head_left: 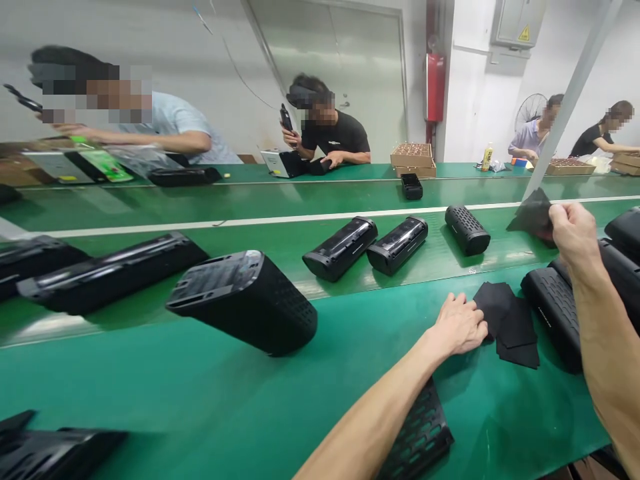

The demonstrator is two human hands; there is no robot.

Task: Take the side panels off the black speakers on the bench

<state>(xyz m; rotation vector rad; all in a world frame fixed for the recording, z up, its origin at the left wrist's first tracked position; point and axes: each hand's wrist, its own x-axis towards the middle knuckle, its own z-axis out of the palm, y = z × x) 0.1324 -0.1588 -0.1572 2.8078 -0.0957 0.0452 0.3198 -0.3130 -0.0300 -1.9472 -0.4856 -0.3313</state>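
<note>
My right hand point(575, 230) is raised at the right, its fingers pinched on a thin black sheet point(534, 215) that hangs out to the left, blurred by motion. Lower down, my left hand point(457, 323) has its bent fingers and thumb closed at the left edge of a fanned pile of black sheets point(517, 330) on the green table. Partly under my left forearm lies a black slotted panel point(425, 427). Beside the pile, black housings point(553, 310) with perforated faces crowd the right side, partly covered by my right arm.
A large black housing point(245, 300) stands tilted at centre-left. Along the green belt point(270, 230) lie several more housings point(340, 248), including a perforated one point(467, 230). Black parts point(55, 453) sit at bottom left. Several people work across the belt, near cardboard trays point(413, 157).
</note>
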